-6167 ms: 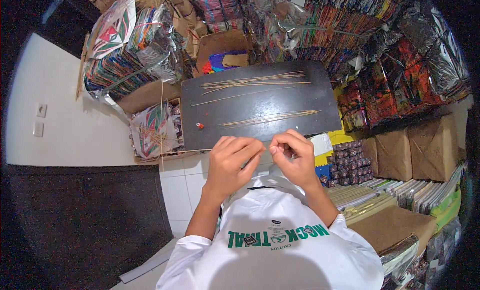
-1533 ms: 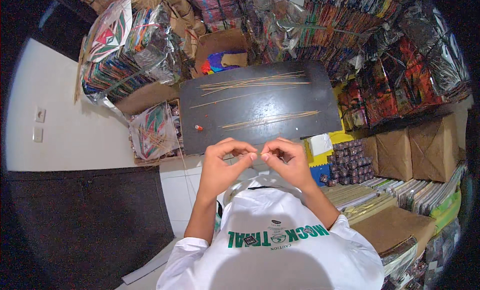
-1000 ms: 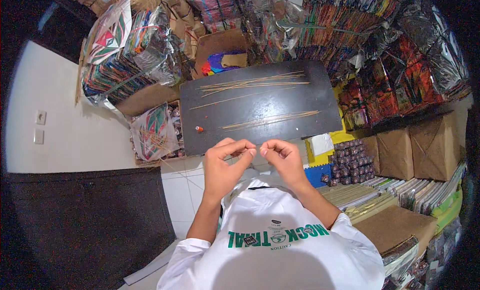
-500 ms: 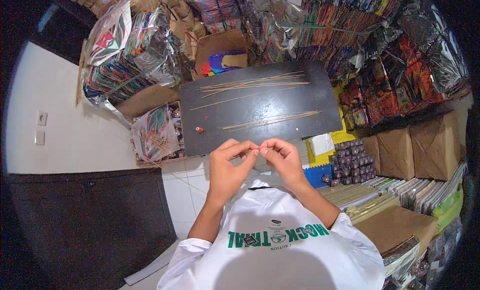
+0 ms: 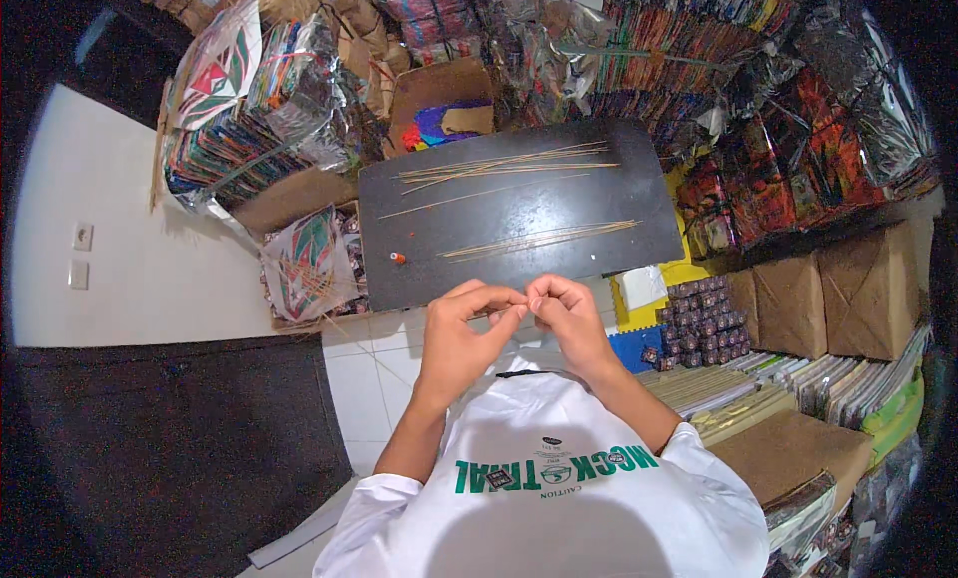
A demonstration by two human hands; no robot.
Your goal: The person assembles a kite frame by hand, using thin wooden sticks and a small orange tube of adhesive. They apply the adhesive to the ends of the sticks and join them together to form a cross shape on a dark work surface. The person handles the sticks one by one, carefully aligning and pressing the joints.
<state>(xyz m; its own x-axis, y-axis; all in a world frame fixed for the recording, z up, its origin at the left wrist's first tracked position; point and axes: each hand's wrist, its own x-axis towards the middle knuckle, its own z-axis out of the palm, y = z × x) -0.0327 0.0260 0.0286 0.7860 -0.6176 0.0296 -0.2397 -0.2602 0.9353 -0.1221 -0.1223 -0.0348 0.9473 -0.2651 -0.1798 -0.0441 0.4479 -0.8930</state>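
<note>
Nearest to me, past the white shirt (image 5: pixel 589 428), both hands meet just short of the table. On the left hand (image 5: pixel 457 343), thumb and forefinger are pinched tip to tip; the right hand (image 5: pixel 569 328) is pinched likewise, its fingertips right up against the left's. Whatever they grip is too small for me to make out, so I can't tell whether it is a stick end or a bit of thread. I'd judge this piece of fine handwork to be under way and unfinished.

On the near left of the dark table (image 5: pixel 559 205) stands a small orange-and-white spool (image 5: pixel 398 259), with neither hand on it. To its right lies the near group of thin sticks (image 5: pixel 539 240), side by side. Farther back is a single stick (image 5: pixel 484 196) on its own, and beyond that the far group of sticks (image 5: pixel 509 166), some crossing. I see no joined frame on the tabletop, so I'd count all of these as waiting.

Off the table's left side, a printed sheet (image 5: pixel 299 249) in an open carton has more sticks strewn over it; I can't tell whether those are finished. Farthest, behind the table, sits a cardboard box (image 5: pixel 444 84) with bright-coloured contents.
</note>
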